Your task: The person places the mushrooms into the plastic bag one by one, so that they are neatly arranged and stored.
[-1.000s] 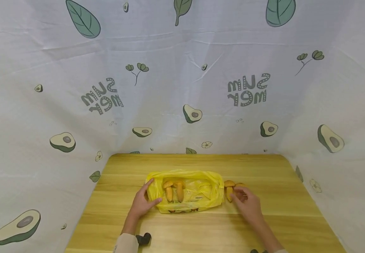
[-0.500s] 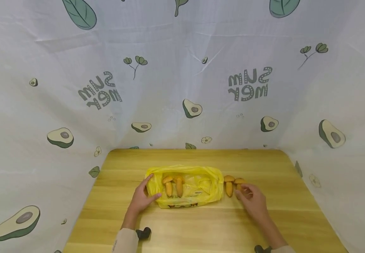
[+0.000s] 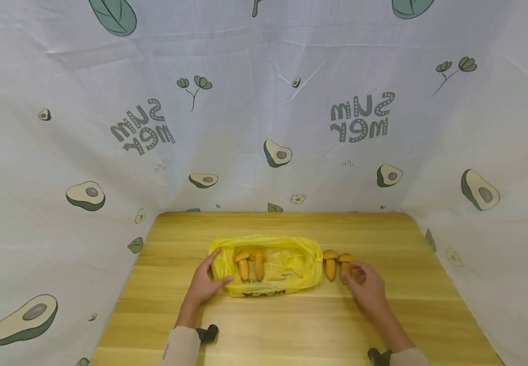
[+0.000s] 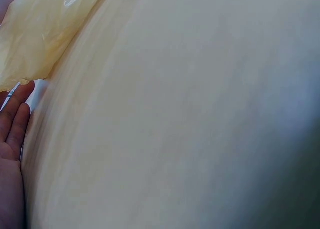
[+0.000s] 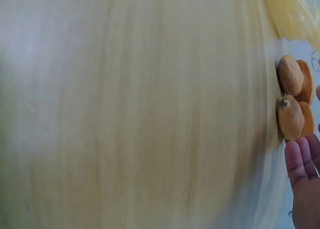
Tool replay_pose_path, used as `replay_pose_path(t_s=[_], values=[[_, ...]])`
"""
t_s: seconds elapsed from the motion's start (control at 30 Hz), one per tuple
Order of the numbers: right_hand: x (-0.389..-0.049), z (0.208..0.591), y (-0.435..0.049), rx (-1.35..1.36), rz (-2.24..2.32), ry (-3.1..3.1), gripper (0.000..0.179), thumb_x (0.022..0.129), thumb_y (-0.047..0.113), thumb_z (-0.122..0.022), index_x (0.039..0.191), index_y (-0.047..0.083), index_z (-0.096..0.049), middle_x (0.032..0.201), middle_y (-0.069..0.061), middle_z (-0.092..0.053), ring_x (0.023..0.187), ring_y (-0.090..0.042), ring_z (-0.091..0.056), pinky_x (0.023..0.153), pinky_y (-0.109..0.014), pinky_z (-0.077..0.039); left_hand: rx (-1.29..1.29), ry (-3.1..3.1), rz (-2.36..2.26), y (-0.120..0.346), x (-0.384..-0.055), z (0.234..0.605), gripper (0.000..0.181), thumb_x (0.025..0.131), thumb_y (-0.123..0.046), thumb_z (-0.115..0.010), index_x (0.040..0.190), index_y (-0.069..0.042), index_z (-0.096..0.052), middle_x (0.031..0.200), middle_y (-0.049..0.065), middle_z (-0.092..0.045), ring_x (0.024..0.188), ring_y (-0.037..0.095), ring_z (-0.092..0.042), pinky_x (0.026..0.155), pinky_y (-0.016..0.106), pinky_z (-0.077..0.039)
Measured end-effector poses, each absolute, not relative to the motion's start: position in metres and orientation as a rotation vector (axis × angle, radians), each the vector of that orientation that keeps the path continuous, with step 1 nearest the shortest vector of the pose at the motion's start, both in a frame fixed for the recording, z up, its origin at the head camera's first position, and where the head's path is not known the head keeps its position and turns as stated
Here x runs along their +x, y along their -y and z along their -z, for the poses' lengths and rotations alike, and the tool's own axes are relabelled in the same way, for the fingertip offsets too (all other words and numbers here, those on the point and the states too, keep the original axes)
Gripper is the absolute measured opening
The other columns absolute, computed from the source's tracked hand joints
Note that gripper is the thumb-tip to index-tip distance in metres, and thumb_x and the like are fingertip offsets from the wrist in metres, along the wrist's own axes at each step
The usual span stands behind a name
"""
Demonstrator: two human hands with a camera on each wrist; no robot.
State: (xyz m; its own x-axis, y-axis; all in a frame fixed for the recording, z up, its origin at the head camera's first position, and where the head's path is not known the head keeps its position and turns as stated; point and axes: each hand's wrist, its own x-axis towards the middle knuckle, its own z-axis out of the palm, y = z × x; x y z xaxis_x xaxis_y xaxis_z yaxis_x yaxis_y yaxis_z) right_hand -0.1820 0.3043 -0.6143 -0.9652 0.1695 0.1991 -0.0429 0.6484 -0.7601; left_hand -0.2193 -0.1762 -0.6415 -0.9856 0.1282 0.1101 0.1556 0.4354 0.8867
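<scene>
A yellow plastic bag (image 3: 311, 284) lies with its mouth spread wide, and two orange mushrooms, one on the left (image 3: 243, 268) and one on the right (image 3: 258, 267), lie side by side inside. My left hand (image 3: 202, 284) rests at the bag's left end, thumb and forefinger spread along its rim. In the left wrist view, extended fingers (image 4: 19, 120) lie against the yellow plastic. Right of the bag, one mushroom (image 3: 330, 264) lies on the table beside another mushroom (image 3: 346, 259). My right hand (image 3: 370, 287) pinches this outer one, thumb across its stem, which is partly hidden.
The wooden table (image 3: 277, 330) carries everything. A pale cloth printed with avocados and leaves (image 3: 227, 127) hangs behind and along both sides. Dark wrist mounts, left (image 3: 208, 333) and right (image 3: 378, 356), stick out near the sleeves.
My right hand has let go of the mushroom nearest the bag and shifted right to the outer one. My left hand keeps its place on the bag. The head view tilts slightly up or down.
</scene>
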Motion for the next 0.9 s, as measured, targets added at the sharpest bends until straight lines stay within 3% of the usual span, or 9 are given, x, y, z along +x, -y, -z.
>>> replay_pose_path(t_s=[0.17,0.67,0.9], values=[[-0.183,0.618,-0.305,-0.123,-1.246,2.648,0.043,0.094,0.027,-0.077,0.125,0.0,-0.065,0.11,-0.016,-0.069,0.091,-0.009,-0.061,0.073,-0.019,-0.055,-0.256,2.649,1.625,0.175,-0.218,0.642,0.092,0.083,-0.037,-0.086,0.16,-0.028,-0.037,0.165,0.016,-0.036,0.154,0.042,-0.03,0.122,0.065,-0.027],[-0.193,0.619,-0.296,-0.225,-1.22,2.676,0.043,0.091,0.024,-0.079,0.122,-0.002,-0.065,0.107,-0.023,-0.071,0.092,-0.028,-0.068,0.069,-0.021,-0.053,-0.278,2.642,1.642,0.177,-0.223,0.64,0.092,0.084,-0.037,-0.085,0.161,-0.025,-0.036,0.166,0.018,-0.034,0.153,0.042,-0.032,0.121,0.062,-0.031],[-0.196,0.621,-0.295,-0.256,-1.181,2.684,0.041,0.086,0.02,-0.08,0.119,-0.001,-0.066,0.1,-0.019,-0.071,0.087,-0.023,-0.065,0.067,-0.021,-0.05,-0.276,2.651,1.62,0.176,-0.222,0.64,0.093,0.084,-0.037,-0.085,0.161,-0.025,-0.036,0.166,0.017,-0.034,0.153,0.043,-0.031,0.121,0.063,-0.031]])
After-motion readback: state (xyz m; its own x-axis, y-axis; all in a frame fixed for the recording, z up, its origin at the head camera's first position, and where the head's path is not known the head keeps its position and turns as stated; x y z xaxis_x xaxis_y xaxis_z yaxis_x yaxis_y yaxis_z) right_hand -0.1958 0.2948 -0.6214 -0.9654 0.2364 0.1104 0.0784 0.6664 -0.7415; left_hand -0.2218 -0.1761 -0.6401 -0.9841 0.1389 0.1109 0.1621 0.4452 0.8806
